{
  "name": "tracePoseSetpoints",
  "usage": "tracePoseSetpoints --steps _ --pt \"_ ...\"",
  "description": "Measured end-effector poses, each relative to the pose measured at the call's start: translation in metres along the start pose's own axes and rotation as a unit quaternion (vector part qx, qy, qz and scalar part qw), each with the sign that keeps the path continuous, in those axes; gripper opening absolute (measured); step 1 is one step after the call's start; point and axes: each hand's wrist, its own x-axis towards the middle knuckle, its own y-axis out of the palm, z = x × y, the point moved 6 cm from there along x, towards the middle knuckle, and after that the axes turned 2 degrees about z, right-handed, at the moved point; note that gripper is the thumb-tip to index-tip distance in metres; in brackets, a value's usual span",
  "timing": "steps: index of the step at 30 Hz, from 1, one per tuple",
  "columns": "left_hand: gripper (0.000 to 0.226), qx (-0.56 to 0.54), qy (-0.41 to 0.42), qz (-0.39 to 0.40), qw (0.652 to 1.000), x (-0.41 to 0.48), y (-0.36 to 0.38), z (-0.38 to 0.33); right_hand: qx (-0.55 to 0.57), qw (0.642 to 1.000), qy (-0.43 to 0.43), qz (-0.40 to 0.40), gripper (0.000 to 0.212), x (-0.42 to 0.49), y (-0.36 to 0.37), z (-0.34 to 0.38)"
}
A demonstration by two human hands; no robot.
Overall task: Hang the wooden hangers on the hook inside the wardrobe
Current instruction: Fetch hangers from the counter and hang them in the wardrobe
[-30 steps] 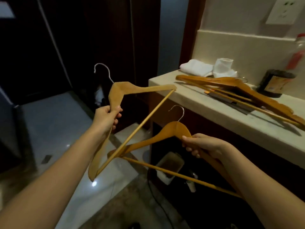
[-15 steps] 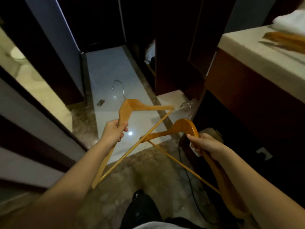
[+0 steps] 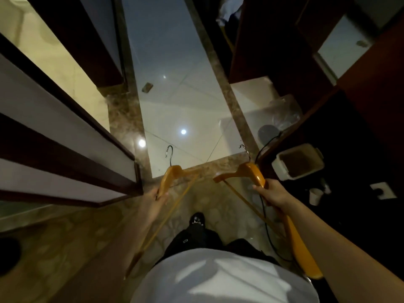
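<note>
Our left fingers (image 3: 162, 194) curl round one arm of the left wooden hanger (image 3: 171, 174), though blur smears the left hand (image 3: 156, 197). Our right fingers (image 3: 259, 188) wrap the arm of the right wooden hanger (image 3: 251, 171), and the right hand (image 3: 272, 194) is clamped just below its crown. We hold both hangers low in front of us and apart. Their metal hooks (image 3: 169, 150) point away over the pale floor tiles (image 3: 175, 95). On our right a small white bin (image 3: 282, 171) sits in a dark recess, with a black cable (image 3: 265, 217) running near it.

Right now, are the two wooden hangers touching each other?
Apart. The head view shows a strip of floor between the inner tips of the left hanger and the right hanger.
</note>
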Motion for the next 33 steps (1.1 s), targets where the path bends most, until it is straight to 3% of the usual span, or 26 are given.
tracePoseSetpoints --steps 8,18,23,27,33 --pt "0.016 -0.028 -0.079 0.039 0.996 0.029 -0.002 0.024 -0.051 0.995 0.082 -0.008 0.014 0.029 0.000 -0.043" --pt "0.019 0.026 -0.058 0.086 0.994 0.115 -0.004 -0.038 -0.040 0.984 0.172 -0.018 0.019 0.083 -0.041 -0.048" --pt "0.010 0.059 -0.105 0.061 0.991 0.170 -0.016 -0.072 -0.014 0.986 0.163 0.016 0.018 0.147 -0.071 0.004" --pt "0.021 0.077 -0.141 0.046 0.986 0.211 -0.033 -0.097 -0.014 0.990 0.137 0.034 0.021 0.201 -0.093 0.082" --pt "0.016 0.085 -0.159 0.002 0.984 0.260 -0.054 -0.125 -0.046 0.996 0.052 0.048 0.019 0.278 -0.125 0.211"
